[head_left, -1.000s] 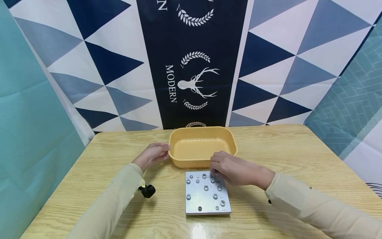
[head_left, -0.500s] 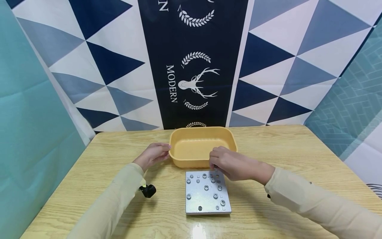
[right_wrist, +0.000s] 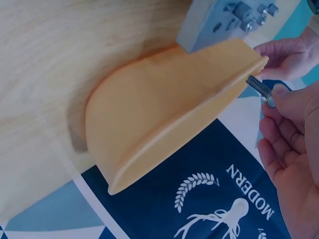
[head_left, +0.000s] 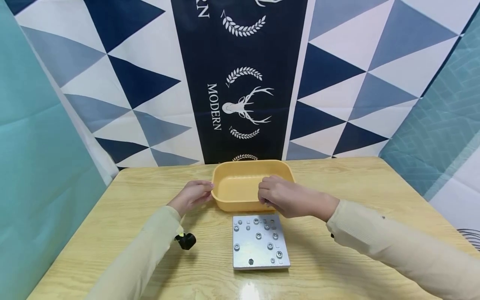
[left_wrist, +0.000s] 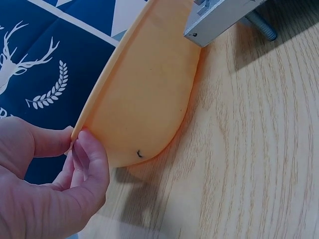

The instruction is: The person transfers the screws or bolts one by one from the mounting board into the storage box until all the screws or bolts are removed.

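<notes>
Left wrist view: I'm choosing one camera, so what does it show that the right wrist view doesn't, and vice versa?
Left wrist only: a dark mark on the bin and a threaded post by the plate.
Right wrist only: the right hand pinching a bolt.
Both: the left hand holding the bin's rim, plus the bin, plate, wooden table and patterned cloth.

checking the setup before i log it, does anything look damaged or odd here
A small dark curved mark sits on the outside of the yellow oblong plastic tub, near the left hand; it breaks the otherwise plain surface. Scratch or dirt, I cannot tell.
</notes>
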`<action>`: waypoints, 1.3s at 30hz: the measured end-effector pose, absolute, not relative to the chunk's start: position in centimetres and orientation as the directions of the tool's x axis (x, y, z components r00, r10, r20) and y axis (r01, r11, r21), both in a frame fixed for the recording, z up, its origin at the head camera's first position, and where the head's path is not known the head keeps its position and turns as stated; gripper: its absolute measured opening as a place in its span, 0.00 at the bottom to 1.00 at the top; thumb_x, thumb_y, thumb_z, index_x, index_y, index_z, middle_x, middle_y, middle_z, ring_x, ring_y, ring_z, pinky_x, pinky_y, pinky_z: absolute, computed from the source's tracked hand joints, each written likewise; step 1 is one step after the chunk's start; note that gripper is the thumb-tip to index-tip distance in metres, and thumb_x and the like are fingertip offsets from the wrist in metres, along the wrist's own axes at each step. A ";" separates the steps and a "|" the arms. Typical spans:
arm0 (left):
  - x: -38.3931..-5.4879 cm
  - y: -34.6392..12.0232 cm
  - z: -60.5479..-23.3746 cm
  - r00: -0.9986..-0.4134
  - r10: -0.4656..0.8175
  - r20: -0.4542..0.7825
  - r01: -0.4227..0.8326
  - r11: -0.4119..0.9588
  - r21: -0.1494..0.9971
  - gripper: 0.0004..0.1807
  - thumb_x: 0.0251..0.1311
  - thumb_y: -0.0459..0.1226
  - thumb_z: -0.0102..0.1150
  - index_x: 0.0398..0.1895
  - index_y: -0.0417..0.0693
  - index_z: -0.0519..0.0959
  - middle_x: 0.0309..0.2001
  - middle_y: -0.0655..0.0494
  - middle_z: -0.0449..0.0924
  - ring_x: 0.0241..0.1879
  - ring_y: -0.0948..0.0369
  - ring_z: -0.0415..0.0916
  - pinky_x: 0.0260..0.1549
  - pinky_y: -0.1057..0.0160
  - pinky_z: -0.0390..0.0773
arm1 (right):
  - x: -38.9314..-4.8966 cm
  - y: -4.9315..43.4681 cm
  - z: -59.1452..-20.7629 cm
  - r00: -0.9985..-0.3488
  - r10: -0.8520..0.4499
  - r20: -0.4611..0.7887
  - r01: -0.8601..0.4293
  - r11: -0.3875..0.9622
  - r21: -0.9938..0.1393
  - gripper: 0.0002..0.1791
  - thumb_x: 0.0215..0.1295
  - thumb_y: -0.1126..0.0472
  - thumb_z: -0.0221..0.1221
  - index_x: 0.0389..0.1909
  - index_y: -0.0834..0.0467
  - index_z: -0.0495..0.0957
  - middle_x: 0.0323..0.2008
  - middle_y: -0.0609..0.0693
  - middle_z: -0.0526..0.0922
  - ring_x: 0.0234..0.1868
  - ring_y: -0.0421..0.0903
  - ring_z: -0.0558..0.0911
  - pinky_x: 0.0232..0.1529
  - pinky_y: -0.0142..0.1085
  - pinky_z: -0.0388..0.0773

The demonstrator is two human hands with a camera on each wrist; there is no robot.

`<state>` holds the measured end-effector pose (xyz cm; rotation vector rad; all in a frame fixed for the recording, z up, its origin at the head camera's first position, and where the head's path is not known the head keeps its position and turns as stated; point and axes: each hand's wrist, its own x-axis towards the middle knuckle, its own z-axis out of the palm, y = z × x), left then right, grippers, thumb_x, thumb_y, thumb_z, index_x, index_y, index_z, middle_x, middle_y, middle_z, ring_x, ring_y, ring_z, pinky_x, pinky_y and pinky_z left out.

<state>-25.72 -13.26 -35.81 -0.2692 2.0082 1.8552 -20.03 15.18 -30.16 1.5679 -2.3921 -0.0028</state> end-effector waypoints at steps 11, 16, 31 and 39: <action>-25.6 -13.2 -35.7 -0.908 0.112 -0.405 -0.395 0.101 0.913 0.20 0.69 0.33 0.51 0.61 0.34 0.67 0.35 0.56 0.73 0.30 0.67 0.72 0.33 0.75 0.78 | -21.5 14.9 -28.7 -0.388 -0.890 0.240 -0.888 0.430 0.160 0.09 0.53 0.74 0.63 0.29 0.57 0.78 0.28 0.46 0.77 0.33 0.43 0.73 0.39 0.34 0.74; -25.7 -13.2 -35.7 -0.909 0.106 -0.403 -0.395 0.094 0.914 0.20 0.69 0.33 0.50 0.61 0.34 0.67 0.34 0.56 0.73 0.29 0.68 0.72 0.33 0.74 0.78 | -22.8 14.6 -28.2 -0.375 -0.892 0.254 -0.893 0.421 0.161 0.09 0.51 0.75 0.64 0.29 0.58 0.78 0.28 0.48 0.78 0.34 0.44 0.75 0.40 0.36 0.77; -25.6 -13.1 -35.8 -0.911 0.094 -0.402 -0.391 0.114 0.913 0.20 0.69 0.33 0.50 0.61 0.34 0.67 0.40 0.53 0.73 0.32 0.67 0.73 0.32 0.76 0.79 | -26.4 13.4 -27.5 -0.461 -0.862 0.211 -0.868 0.487 0.096 0.07 0.54 0.73 0.63 0.30 0.58 0.79 0.30 0.49 0.80 0.37 0.47 0.75 0.42 0.40 0.74; -25.6 -13.0 -36.0 -0.913 0.073 -0.401 -0.393 0.105 0.913 0.20 0.68 0.32 0.51 0.61 0.34 0.68 0.45 0.49 0.73 0.32 0.66 0.73 0.31 0.76 0.78 | -28.0 12.7 -27.6 -0.476 -0.856 0.202 -0.866 0.496 0.062 0.07 0.56 0.73 0.61 0.30 0.58 0.79 0.30 0.48 0.79 0.36 0.46 0.74 0.43 0.39 0.75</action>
